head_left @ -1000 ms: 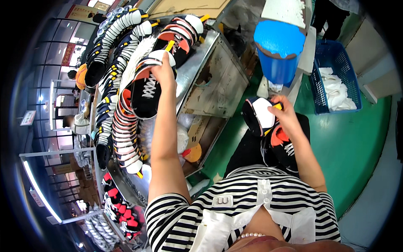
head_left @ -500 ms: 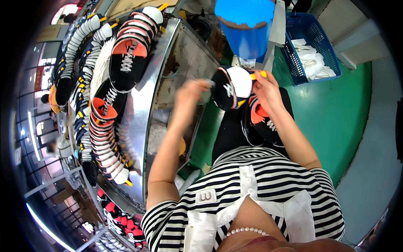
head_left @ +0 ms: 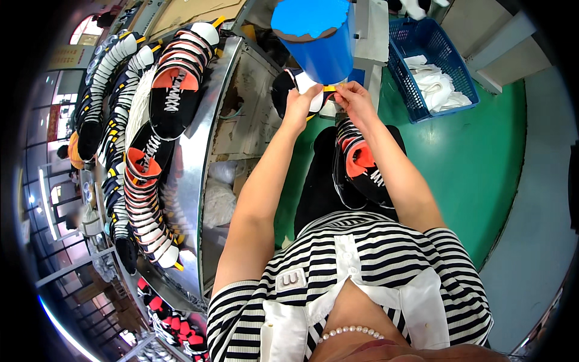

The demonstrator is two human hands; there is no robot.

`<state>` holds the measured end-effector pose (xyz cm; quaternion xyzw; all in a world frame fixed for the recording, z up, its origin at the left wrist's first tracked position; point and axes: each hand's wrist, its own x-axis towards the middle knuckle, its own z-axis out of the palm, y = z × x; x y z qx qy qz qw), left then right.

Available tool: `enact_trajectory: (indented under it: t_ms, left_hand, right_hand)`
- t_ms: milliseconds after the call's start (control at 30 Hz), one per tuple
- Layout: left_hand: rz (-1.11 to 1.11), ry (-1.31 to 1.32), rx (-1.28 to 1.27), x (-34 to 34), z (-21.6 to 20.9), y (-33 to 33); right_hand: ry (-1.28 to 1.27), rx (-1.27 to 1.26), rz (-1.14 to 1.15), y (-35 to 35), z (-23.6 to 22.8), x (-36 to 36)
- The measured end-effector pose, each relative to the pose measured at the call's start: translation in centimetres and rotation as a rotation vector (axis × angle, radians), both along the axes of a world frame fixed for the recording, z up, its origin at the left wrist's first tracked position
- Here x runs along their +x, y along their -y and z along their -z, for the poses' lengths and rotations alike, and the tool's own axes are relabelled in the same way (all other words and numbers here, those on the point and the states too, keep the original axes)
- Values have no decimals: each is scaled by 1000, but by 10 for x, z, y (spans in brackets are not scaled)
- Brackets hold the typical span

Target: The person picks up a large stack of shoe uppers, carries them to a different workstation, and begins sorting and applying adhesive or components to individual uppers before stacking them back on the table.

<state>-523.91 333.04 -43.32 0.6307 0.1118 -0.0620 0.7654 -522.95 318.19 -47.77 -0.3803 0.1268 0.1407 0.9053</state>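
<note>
Just below a blue cylinder, I hold a black and white shoe upper between both hands. My left hand is closed on its white heel part, thumb close to a yellow pull tab. The fingertips of my right hand pinch the end of that tab. The cylinder's lower end hides part of the work area beside the fingers. Across my lap lie more black shoe uppers with coral lining and white laces, partly under my right forearm.
On my left, a metal-topped bench carries long nested rows of shoe uppers and a bundle of white laces. A blue plastic basket with white pieces stands on the green floor at the far right.
The shoe upper has moved away from me, up to the blue cylinder. My left hand, blurred by its toe before, now grips its heel part. The right hand still holds the yellow tab.
</note>
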Motion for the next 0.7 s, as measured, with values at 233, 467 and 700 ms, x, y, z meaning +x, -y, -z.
enact_trajectory:
  t_ms: [233, 467, 700]
  left_hand:
    - [-54, -539, -569, 26, 9, 1]
    - [-421, -169, -242, -90, -81, -40]
    - [-668, 406, 376, -95, -125, -133]
  right_hand:
    - [-72, -41, -177, 35, 14, 18]
    - [787, -1551, -989, 79, 54, -53]
    - [753, -1910, -977, 62, 31, -76]
